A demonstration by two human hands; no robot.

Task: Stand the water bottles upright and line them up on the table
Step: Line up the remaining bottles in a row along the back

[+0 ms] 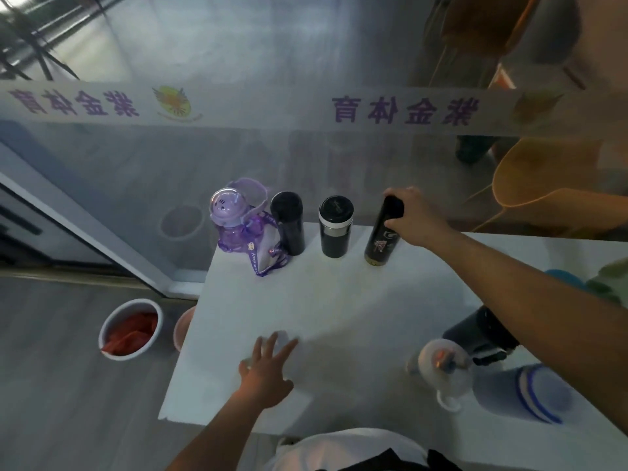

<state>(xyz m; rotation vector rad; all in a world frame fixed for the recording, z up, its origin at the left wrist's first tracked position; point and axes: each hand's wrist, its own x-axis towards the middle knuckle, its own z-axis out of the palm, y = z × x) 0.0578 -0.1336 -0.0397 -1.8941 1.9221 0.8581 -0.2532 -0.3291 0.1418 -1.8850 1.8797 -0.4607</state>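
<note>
The right hand (413, 215) grips the top of a black bottle (382, 234) at one o'clock on the table (339, 300); the left hand (266, 372) lies flat, fingers spread, at six o'clock.

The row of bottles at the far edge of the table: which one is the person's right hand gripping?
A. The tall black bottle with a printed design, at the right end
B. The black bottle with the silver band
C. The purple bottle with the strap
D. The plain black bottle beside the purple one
A: the right hand is closed around the top of the tall black printed bottle at the row's right end.
</note>
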